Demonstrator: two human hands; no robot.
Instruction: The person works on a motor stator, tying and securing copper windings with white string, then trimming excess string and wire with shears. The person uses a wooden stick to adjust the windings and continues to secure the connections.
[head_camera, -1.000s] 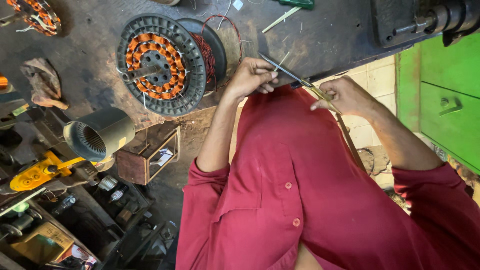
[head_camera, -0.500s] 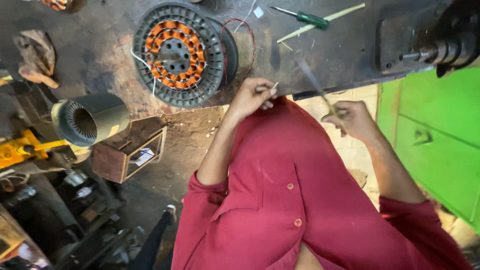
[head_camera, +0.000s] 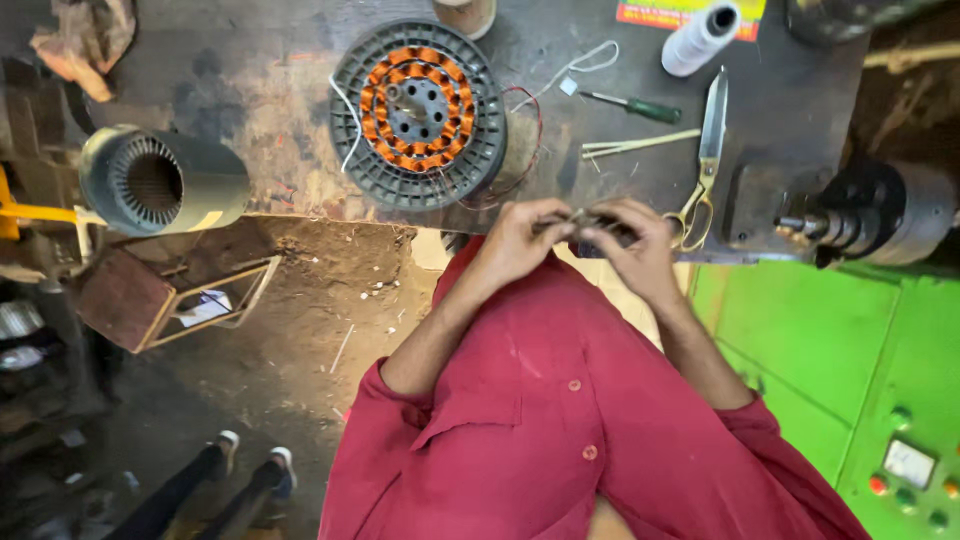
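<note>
Hands brought together at the bench edge, pinching one thin strip between them.

Half a second ago the hands were apart; now the left hand (head_camera: 520, 240) and right hand (head_camera: 640, 245) meet, fingertips closed on a slim pale strip (head_camera: 585, 217) just over the bench (head_camera: 290, 170) edge, so close finger work is in progress. Beyond lie one wound stator (head_camera: 420, 112), one scissors (head_camera: 705, 160), one green-handled screwdriver (head_camera: 635, 106), one thread spool (head_camera: 700, 38) and one motor housing (head_camera: 160, 182).
</note>
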